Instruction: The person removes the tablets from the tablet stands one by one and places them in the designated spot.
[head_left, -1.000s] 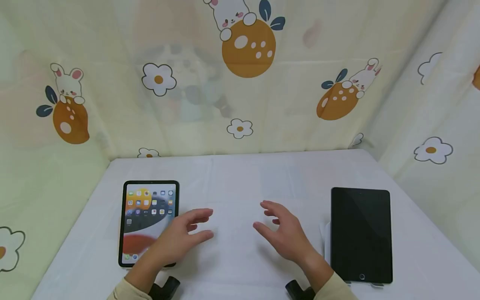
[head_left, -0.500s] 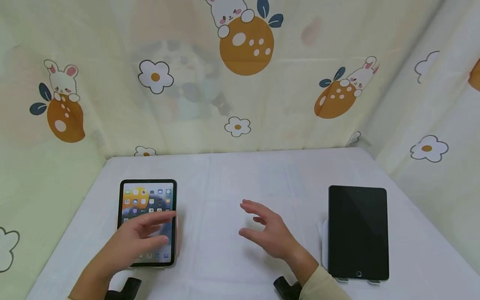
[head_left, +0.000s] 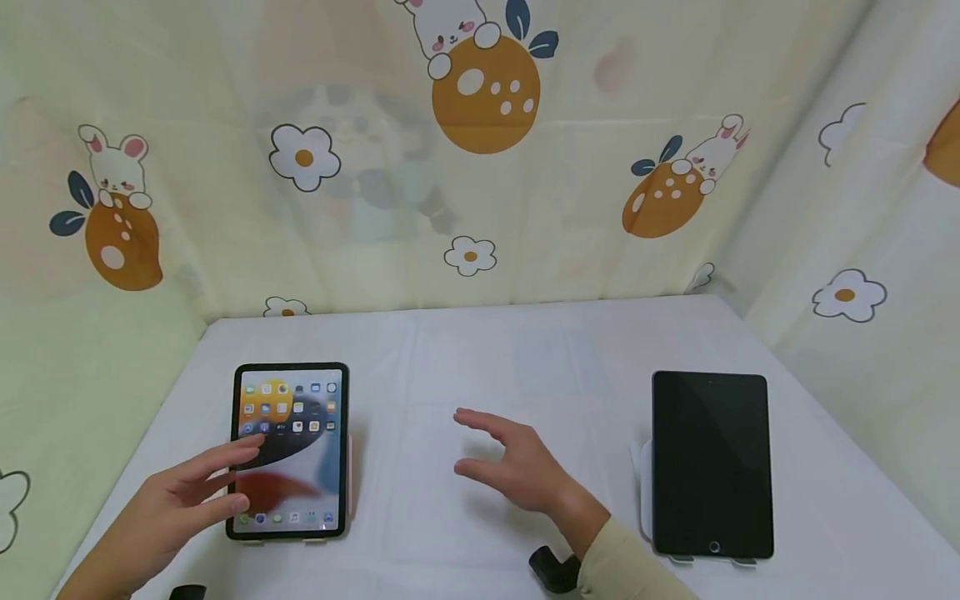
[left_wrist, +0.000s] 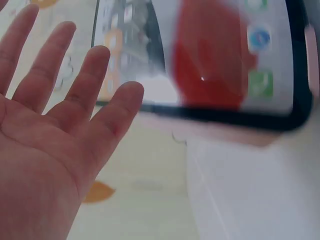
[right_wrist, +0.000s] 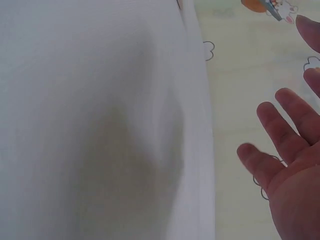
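A lit tablet (head_left: 291, 450) with app icons lies on the white table (head_left: 480, 350) at the left, on a pinkish stand. My left hand (head_left: 187, 496) hovers open at its left edge, fingers straight, holding nothing; the left wrist view shows the palm (left_wrist: 55, 135) beside the tablet (left_wrist: 220, 65). My right hand (head_left: 510, 467) floats open over the middle of the table, fingers relaxed and spread, also seen as an open palm (right_wrist: 290, 165). A dark tablet (head_left: 710, 462) lies at the right on a white stand.
A cloth backdrop (head_left: 480, 150) printed with rabbits, oranges and flowers walls the table at the back and both sides. Black wrist mounts (head_left: 553, 568) show near the front edge.
My left hand has swept left from the table's middle, across the lit tablet, to its left edge. My right hand has drifted left toward the centre. The view shifted slightly.
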